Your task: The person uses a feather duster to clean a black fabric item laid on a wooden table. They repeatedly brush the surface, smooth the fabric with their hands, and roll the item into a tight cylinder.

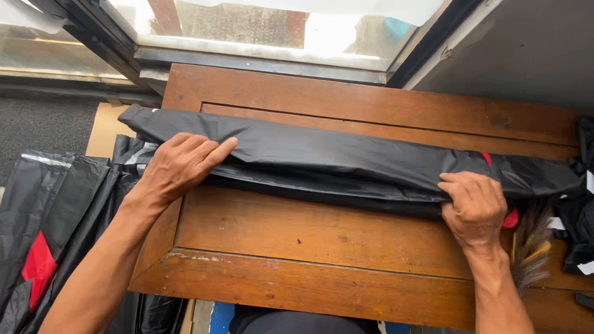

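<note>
Your left hand (179, 164) lies spread flat on the black bundle (346, 164), which runs from 9 to 3 o'clock across the wooden tabletop (309, 241); your right hand (475, 207) pinches its near edge at 3 o'clock, beside a brush (531, 247)

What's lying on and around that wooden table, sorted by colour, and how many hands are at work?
Black: 3 (long folded plastic bundle, plastic sheets pile, plastic heap)
Brown: 2 (wooden table, bristle brush)
Hands: 2 (left hand, right hand)
Total: 7
</note>
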